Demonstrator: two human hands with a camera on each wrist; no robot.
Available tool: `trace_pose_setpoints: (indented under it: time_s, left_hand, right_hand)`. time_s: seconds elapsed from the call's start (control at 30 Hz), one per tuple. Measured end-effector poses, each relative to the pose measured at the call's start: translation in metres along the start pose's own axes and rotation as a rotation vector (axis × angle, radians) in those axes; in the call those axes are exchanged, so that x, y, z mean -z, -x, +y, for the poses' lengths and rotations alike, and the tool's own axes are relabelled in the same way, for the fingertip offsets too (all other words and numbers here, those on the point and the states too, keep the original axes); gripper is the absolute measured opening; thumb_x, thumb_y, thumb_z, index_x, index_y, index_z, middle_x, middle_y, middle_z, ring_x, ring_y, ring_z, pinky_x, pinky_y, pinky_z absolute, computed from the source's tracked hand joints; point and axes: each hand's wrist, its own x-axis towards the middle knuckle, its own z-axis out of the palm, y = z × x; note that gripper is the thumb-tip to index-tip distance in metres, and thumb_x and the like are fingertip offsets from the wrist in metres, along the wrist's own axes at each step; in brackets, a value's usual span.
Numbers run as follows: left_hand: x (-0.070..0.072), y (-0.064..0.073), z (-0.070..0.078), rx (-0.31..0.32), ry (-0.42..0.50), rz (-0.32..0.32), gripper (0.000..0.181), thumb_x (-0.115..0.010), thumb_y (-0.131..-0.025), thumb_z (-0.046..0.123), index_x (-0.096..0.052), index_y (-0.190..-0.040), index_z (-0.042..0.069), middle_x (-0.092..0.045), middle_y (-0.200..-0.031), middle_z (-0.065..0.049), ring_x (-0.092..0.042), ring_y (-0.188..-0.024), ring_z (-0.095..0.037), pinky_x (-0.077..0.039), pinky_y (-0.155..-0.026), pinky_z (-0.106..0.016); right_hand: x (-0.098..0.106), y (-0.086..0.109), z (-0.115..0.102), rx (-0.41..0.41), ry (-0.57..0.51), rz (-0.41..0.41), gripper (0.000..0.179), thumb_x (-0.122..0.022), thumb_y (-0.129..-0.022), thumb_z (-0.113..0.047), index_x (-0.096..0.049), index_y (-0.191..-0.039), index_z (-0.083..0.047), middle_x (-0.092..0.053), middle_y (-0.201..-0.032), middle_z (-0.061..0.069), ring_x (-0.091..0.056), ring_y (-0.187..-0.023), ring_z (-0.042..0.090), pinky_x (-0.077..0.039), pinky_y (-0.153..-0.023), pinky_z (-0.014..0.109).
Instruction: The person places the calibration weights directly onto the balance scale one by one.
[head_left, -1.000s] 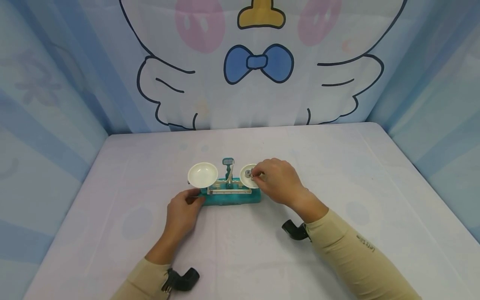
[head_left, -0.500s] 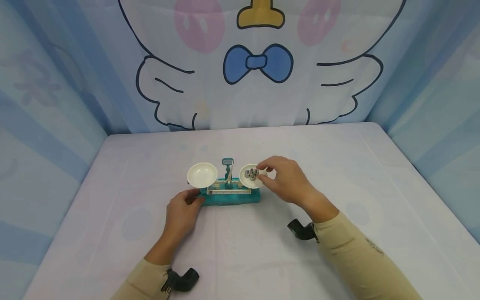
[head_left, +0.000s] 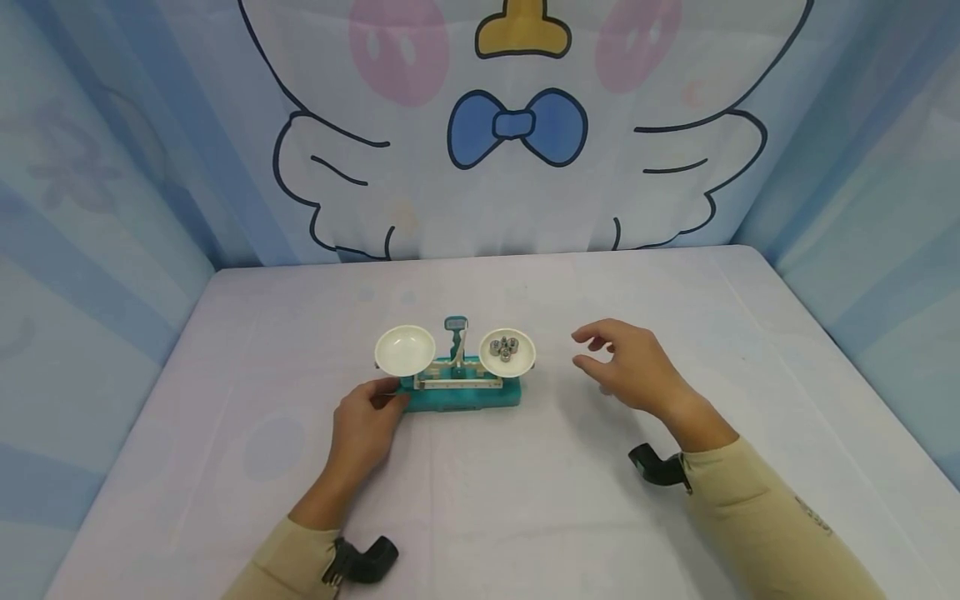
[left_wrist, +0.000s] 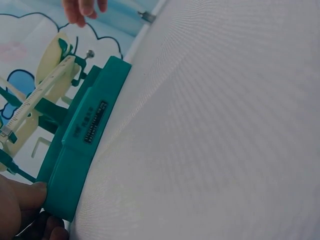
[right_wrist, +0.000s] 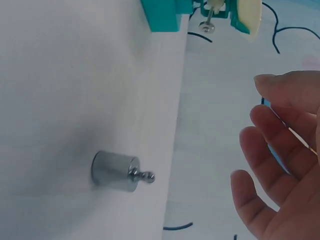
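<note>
A teal balance scale (head_left: pixel 465 397) stands mid-table with two white pans. My left hand (head_left: pixel 365 423) grips the left end of its base; in the left wrist view the thumb (left_wrist: pixel 35 194) lies on one side and fingertips curl at the other. Several small metal weights (head_left: pixel 504 347) sit together on the right pan (head_left: pixel 527 359). Nothing lies in the left pan (head_left: pixel 405 350). My right hand (head_left: pixel 637 364) hovers to the right of the scale, fingers apart and holding nothing. Below it a larger cylindrical weight (right_wrist: pixel 116 171) with a knob stands on the table, mostly hidden in the head view.
A pale cloth covers the table (head_left: pixel 480 508). Behind it hangs a curtain (head_left: pixel 517 200) with a cartoon print, and more curtains close off both sides. Black wrist cameras (head_left: pixel 367 560) stick out from both sleeves.
My right hand has let go of a small weight on the right pan and drawn back to the right, its fingers parting. The left hand keeps its place on the base.
</note>
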Motion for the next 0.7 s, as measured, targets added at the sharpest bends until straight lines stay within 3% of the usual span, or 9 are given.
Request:
trace_pose_setpoints:
  time_s: [0.43,0.7]
  left_hand:
    - [-0.001,-0.001,-0.003,-0.002,-0.008,-0.003,0.036,-0.061,-0.098,0.013,-0.060,-0.129,-0.005,-0.065,-0.120,-0.021,-0.061,-0.107,-0.031,-0.053,-0.087,-0.044]
    - [-0.001,-0.003,-0.003,-0.001,0.002,-0.006,0.036,-0.062,-0.097,0.014,-0.061,-0.128,-0.005,-0.065,-0.120,-0.021,-0.061,-0.107,-0.031,-0.053,-0.088,-0.044]
  right_hand:
    - [0.002,0.021,0.035,-0.122,0.006,-0.066,0.033,-0.071,-0.092,-0.017,-0.067,-0.121,-0.002,-0.068,-0.114,0.016,-0.059,-0.102,0.036,-0.050,-0.089,0.053]
    - [-0.004,0.025,0.051,-0.129,0.014,-0.091,0.030,-0.071,-0.091,-0.016,-0.068,-0.118,-0.001,-0.069,-0.107,0.013,-0.060,-0.098,0.032,-0.050,-0.085,0.049]
